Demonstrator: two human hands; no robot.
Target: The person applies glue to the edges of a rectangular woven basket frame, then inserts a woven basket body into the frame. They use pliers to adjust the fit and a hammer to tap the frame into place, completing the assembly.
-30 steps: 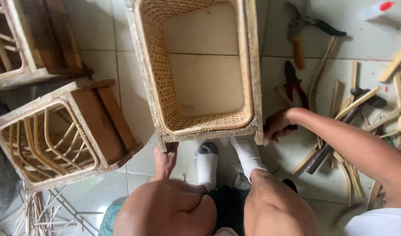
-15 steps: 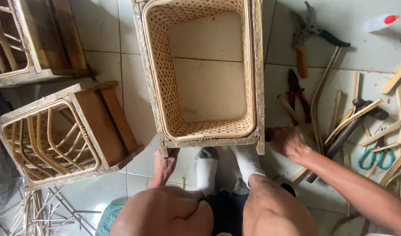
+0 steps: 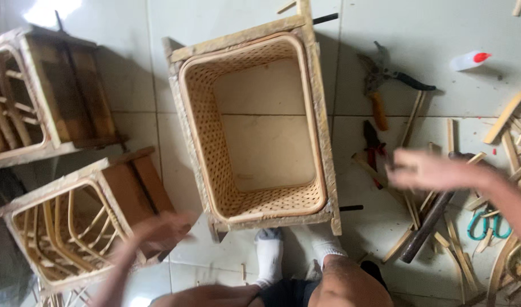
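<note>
A bottomless woven rattan basket frame (image 3: 317, 119) stands on the tiled floor in front of my feet in white socks (image 3: 269, 256). My left hand (image 3: 161, 230) is blurred, held away from the basket over the corner of a wooden crate, fingers spread and empty. My right hand (image 3: 428, 170) is blurred too, hovering flat and open to the basket's right, above scattered tools and wood strips, holding nothing.
Two wooden crates with rattan ribs (image 3: 73, 222) (image 3: 38, 96) sit at the left. On the right lie pruning shears (image 3: 385, 79), red pliers (image 3: 374, 145), a dark hammer handle (image 3: 428, 224), teal scissors (image 3: 485, 224), a small white bottle with a red cap (image 3: 468, 59) and several wood strips (image 3: 505, 116).
Both hands have let go of the basket's near edge and swung outward, left hand to the left, right hand up and right. The view has shifted so the basket sits lower.
</note>
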